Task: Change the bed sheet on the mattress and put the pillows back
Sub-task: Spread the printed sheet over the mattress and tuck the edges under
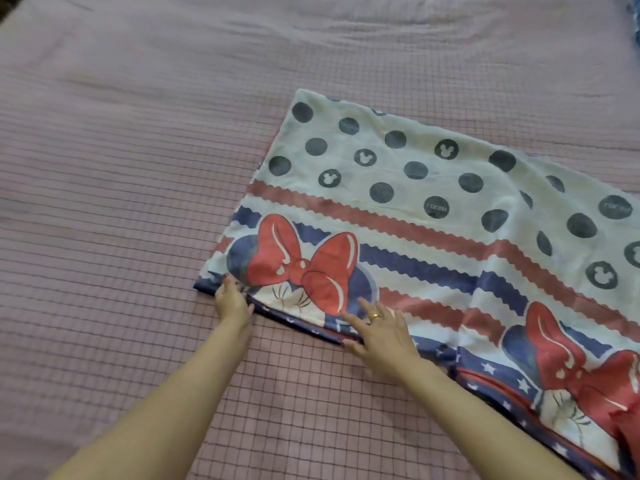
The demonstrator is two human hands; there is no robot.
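A folded bed sheet [408, 202], white with dark dots, red and blue zigzag stripes and red bows, lies on the right half of the pink quilted mattress [138, 168]. My left hand [232, 301] pinches the sheet's near left corner. Further right along the near folded edge, my right hand [379, 332], with a ring on one finger, lies flat with its fingers spread. No pillows are in view.
The mattress's grid-patterned cover fills the view to the left and beyond the sheet. A bit of blue patterned cloth [634, 26] shows at the top right edge.
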